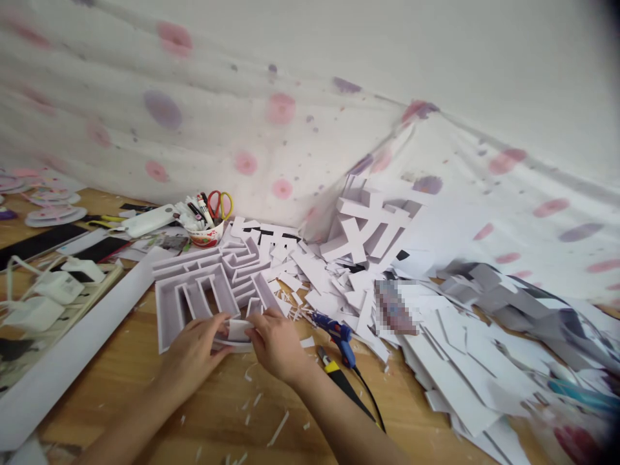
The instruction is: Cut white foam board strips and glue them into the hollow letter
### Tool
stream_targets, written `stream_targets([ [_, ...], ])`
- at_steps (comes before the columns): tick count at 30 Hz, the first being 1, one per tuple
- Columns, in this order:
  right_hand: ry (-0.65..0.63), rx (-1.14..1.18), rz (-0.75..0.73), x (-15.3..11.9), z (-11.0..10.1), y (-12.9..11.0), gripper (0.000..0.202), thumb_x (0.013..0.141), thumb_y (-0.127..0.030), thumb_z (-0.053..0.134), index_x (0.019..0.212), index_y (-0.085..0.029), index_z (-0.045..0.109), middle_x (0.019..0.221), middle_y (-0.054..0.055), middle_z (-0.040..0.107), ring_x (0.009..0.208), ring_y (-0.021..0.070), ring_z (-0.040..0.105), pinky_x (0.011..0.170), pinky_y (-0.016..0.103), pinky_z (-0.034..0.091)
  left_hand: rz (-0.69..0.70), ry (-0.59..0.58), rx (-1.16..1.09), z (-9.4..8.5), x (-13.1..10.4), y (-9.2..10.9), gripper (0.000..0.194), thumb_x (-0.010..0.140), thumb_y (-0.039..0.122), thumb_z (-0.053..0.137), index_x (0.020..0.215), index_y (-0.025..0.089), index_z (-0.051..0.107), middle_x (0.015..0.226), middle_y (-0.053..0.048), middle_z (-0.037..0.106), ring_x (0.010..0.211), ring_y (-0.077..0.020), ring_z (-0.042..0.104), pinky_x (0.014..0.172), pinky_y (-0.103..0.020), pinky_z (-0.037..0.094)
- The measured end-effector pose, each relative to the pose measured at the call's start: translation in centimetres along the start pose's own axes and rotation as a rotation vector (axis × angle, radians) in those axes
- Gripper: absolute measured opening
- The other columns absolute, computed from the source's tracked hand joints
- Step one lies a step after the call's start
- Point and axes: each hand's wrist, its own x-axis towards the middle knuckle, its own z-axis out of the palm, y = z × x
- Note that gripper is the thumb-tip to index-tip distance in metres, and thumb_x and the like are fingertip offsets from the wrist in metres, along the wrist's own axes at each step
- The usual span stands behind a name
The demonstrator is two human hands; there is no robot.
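My left hand and my right hand pinch a small white board piece from either side. They work at the near edge of a hollow white letter shape with upright walls, which lies on the wooden table. The left fingertips are partly hidden behind the piece, while the right thumb and fingers press on its other end. Just right of my right hand lies a blue glue gun, beside a black and yellow utility knife.
White offcuts heap up behind the hands. A standing white character shape is at the back. Flat white sheets spread over the right side. A cup of pens and scissors and a power strip are to the left.
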Motion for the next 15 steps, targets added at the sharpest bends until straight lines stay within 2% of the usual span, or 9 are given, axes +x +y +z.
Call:
stream_targets([
  [4, -0.052, -0.021, 0.003, -0.2, -0.2, 0.0, 0.010, 0.087, -0.020, 0.048, 0.084, -0.019, 0.057, 0.074, 0.004, 0.064, 0.079, 0.0192, 0.056, 0.066, 0.026, 0.039, -0.064, -0.037, 0.006, -0.2, 0.0, 0.3, 0.034, 0.067, 0.027, 0.065, 0.101, 0.024, 0.057, 0.082, -0.002, 0.071, 0.089, -0.0264, 0.063, 0.081, -0.036, 0.046],
  [9, -0.069, 0.010, 0.018, -0.2, -0.1, -0.2, 0.011, 0.087, -0.021, 0.049, 0.087, -0.019, 0.060, 0.075, 0.004, 0.065, 0.079, 0.0185, 0.057, 0.066, 0.025, 0.039, -0.082, -0.066, 0.014, 0.7, 0.0, 0.3, 0.036, 0.070, 0.022, 0.063, 0.105, 0.024, 0.056, 0.083, -0.003, 0.069, 0.090, -0.0246, 0.062, 0.081, -0.035, 0.046],
  [15, -0.034, 0.127, 0.055, -0.3, 0.2, 0.2, 0.012, 0.086, -0.026, 0.054, 0.091, -0.020, 0.063, 0.076, 0.002, 0.065, 0.077, 0.0162, 0.058, 0.067, 0.023, 0.040, -0.126, -0.150, 0.019, 1.1, 0.6, 0.3, 0.041, 0.070, 0.019, 0.065, 0.109, 0.021, 0.053, 0.096, -0.005, 0.069, 0.092, -0.0231, 0.062, 0.081, -0.034, 0.046],
])
